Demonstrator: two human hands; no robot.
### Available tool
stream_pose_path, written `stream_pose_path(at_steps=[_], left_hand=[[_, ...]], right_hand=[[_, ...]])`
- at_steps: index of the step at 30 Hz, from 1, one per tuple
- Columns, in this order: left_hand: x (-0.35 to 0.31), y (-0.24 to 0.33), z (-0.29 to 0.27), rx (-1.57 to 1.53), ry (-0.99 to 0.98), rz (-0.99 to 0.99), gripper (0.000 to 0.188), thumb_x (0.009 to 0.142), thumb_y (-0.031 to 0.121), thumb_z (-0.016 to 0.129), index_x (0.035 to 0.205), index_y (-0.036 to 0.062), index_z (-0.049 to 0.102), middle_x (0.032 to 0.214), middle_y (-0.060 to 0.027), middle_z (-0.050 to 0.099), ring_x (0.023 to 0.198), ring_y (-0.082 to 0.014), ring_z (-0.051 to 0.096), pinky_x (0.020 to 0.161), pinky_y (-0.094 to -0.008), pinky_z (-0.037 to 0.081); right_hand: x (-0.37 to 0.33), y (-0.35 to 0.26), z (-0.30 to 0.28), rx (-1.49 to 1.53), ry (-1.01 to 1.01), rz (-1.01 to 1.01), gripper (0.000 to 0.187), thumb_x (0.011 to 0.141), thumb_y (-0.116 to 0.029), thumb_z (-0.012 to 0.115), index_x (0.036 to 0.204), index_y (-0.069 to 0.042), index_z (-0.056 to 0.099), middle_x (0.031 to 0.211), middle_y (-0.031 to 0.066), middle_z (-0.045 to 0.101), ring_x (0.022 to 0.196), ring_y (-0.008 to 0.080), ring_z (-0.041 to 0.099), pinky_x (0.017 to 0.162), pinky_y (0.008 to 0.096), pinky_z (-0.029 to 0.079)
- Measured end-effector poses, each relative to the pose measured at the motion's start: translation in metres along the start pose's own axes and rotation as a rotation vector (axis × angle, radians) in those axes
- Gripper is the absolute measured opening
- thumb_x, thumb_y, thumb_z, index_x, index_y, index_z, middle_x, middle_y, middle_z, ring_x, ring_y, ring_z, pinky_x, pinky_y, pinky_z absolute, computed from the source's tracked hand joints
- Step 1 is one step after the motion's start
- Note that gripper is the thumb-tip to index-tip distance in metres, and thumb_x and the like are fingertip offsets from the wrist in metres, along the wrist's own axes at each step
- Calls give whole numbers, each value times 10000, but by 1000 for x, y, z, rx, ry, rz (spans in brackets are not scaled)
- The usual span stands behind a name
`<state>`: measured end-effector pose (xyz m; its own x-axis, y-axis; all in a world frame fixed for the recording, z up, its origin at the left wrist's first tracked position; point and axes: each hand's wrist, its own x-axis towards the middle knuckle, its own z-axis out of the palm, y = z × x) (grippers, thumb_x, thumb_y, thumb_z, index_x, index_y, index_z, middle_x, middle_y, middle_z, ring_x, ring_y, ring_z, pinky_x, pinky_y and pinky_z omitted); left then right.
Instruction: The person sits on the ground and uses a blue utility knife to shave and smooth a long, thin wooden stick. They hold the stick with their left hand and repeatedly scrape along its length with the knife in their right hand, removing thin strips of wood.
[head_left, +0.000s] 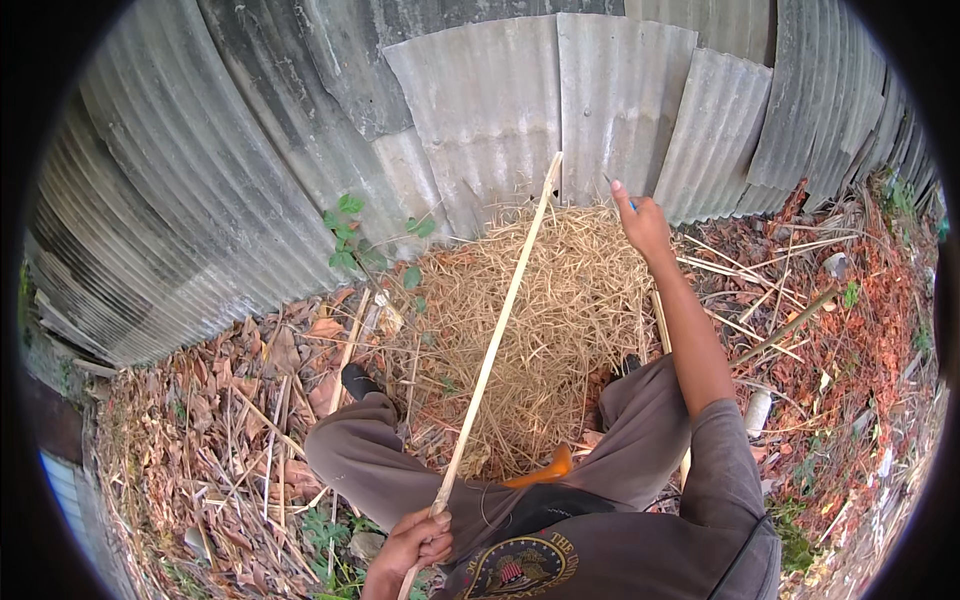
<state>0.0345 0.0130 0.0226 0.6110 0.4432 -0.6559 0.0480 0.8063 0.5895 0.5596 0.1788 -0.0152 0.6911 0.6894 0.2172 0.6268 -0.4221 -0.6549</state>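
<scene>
My left hand (415,543), low in the view, is wrapped round the lower part of a long, pale, stripped stick (502,325). The stick slants up and away to the right, its far end close to the metal fence. Out ahead on the right, my right hand (645,222) is closed round a small knife (632,205). Only a bit of blue handle and a thin dark tip show; my fingers hide the rest. Between my legs lies a heap of dry, straw-coloured shavings (575,285), under the stick. An orange pointed object (545,468) rests at my lap.
A corrugated metal fence (490,110) curves across the far side. Dead leaves (285,350) and thin sticks litter the ground at left. More loose sticks (745,270) and a pale bottle-like cylinder (758,412) lie at right. A green plant (345,240) grows by the fence.
</scene>
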Motion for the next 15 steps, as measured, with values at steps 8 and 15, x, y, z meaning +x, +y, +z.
stream_pose_path(at_steps=[8, 15], left_hand=[[5, -14, 4, -82, -172, 99, 337, 1010, 340, 386, 786, 89, 405, 504, 42, 275, 385, -60, 233, 395, -222, 211], [-5, -35, 2, 152, -153, 99, 402, 1022, 411, 315, 792, 94, 407, 524, 34, 288, 410, -58, 238, 389, -223, 212]], right_hand=[[-61, -48, 18, 197, 11, -420, 750, 846, -720, 395, 725, -31, 663, 509, 129, 527, 552, 310, 587, 559, 449, 437], [-38, -45, 16, 55, 174, -383, 667, 826, -697, 467, 704, -74, 673, 506, 99, 562, 524, 283, 608, 519, 427, 447]])
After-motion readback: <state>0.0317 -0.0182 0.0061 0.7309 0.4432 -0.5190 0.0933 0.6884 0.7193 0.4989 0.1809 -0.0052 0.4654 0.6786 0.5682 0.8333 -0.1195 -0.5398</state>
